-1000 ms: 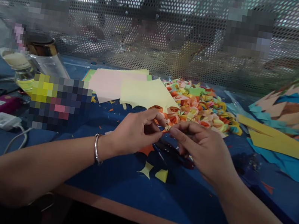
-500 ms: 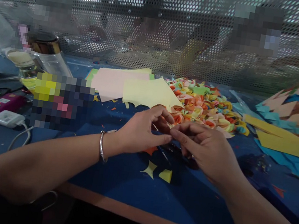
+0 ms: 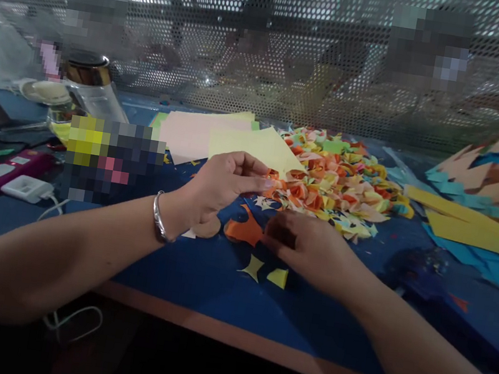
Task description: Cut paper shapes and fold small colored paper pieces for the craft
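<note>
My left hand (image 3: 231, 184), a silver bangle at its wrist, is raised over the table with thumb and index finger closed on a small piece of orange paper (image 3: 274, 177), right against the edge of the paper pile (image 3: 340, 182). Lower and to the right, my right hand (image 3: 310, 241) has its fingers curled together, and what lies in them is hidden. Its fingertips meet the right edge of an orange paper cutout (image 3: 247, 226) on the table. A round tan piece (image 3: 208, 227) lies below my left hand. Two yellow-green scraps, a star-like one (image 3: 254, 268) and a small one (image 3: 278, 277), lie nearer me.
Pink sheets (image 3: 186, 133) and a pale yellow sheet (image 3: 241, 145) lie behind my left hand. A glass bottle (image 3: 97, 96) and a white plug (image 3: 27, 189) are at the left. Yellow strips (image 3: 484, 230) and blue paper (image 3: 478, 266) lie right, before a perforated metal screen (image 3: 277, 71).
My hands were together at the fingertips and have moved apart. The left has gone up and left; the right is lower, beside the orange cutout. The view has shifted slightly.
</note>
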Available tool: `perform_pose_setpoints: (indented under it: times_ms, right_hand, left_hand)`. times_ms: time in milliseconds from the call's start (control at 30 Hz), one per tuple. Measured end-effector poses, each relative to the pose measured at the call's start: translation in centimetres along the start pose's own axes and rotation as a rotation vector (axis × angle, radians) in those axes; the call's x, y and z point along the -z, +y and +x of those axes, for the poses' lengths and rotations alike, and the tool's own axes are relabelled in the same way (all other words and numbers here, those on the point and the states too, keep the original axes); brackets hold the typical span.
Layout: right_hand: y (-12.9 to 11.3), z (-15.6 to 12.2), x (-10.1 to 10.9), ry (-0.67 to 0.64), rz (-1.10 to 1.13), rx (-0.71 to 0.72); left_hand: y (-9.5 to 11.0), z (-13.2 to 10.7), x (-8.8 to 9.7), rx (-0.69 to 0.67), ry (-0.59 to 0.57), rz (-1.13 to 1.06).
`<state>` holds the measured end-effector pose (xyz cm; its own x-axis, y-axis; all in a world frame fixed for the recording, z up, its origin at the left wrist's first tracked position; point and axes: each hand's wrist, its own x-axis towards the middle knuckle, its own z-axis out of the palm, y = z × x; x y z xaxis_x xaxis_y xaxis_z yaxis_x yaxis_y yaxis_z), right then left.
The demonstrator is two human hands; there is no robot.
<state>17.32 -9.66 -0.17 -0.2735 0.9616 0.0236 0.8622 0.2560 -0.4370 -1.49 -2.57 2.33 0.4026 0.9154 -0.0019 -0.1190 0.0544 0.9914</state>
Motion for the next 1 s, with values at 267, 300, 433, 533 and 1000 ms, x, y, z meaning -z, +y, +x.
perform_pose_setpoints:
  times_ms: [267,300,433,533,1000]
  right_hand:
    - [-0.1,-0.1,0.0,0.026,-0.080,-0.015]
    - [0.0,-0.1,0.0,0.027,-0.085,-0.014]
    - [-0.1,0.0,-0.1,0.010,-0.160,-0.051]
    - [-0.6,0.2,-0.1,0.004,-0.272,-0.079]
    - [-0.7,1.2,1.0,0.018,-0.438,-0.267]
  left_hand:
    - [-1.2,-1.3,0.5,0.116,0.001,-0.125]
    - [-1.4,-1.3,0.6,0.126,0.003,-0.137]
    - [-1.6,-1.4,0.9,0.123,-0.029,-0.144]
    - [-1.6,-1.6,1.0,0.103,-0.035,-0.148]
    - [-1.8,-1.8,0.9,0.078,0.020,-0.213]
